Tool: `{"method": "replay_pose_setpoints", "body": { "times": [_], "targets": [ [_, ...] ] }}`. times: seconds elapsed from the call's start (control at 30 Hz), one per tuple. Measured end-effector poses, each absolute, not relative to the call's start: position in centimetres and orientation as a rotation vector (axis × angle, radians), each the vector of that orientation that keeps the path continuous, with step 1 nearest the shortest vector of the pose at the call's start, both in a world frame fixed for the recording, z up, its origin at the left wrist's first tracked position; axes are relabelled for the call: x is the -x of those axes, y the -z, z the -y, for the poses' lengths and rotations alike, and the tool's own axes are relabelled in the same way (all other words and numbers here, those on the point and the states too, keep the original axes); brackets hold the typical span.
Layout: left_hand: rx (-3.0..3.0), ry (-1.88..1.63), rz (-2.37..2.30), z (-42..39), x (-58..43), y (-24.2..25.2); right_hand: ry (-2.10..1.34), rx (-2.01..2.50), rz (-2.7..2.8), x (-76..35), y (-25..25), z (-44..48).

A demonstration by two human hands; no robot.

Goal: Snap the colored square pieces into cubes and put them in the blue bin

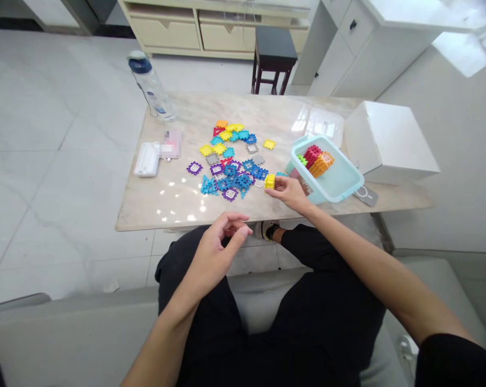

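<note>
My right hand [291, 192] grips a small stack of yellow interlocking tiles [269, 181] just left of a pale blue plastic bin [335, 185]. Inside the bin stand red tiles [312, 156], orange tiles [322, 164] and a bit of green. My left hand [222, 242] hovers over my lap before the table's front edge, fingers loosely curved and apart, holding nothing. A loose pile of blue tiles [230, 180] and purple tiles [194, 168] lies left of my right hand. Behind it are scattered yellow tiles [219, 148] and grey tiles [258, 159].
The marble-look table [166, 207] also bears a water bottle [152, 88], a white tissue pack [147, 159], a clear lid [324, 126], a white box [390, 142] and a grey phone-like object [366, 196]. A dark stool [274, 45] stands beyond the table.
</note>
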State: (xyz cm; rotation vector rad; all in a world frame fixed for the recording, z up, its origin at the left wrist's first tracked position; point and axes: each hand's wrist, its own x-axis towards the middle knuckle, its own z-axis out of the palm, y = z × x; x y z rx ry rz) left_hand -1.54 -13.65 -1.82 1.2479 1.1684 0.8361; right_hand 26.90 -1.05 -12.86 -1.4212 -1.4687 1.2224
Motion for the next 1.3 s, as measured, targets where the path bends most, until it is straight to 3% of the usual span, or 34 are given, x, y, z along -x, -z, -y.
{"method": "replay_pose_setpoints", "body": {
  "times": [0.27,0.53,1.3],
  "targets": [
    [-1.716,-0.993,-1.315,13.5,1.7,3.5,-1.789,1.046,0.801,-20.3,9.8,7.8],
    [-2.042,-0.888,-1.23,13.7,2.1,3.6,-2.182,0.873,0.992,-20.0,6.8,9.9],
    [-2.205,-0.9,-1.14,13.6,0.0,2.9,-2.152,0.939,1.047,-21.9,4.8,11.3]
  ]
}}
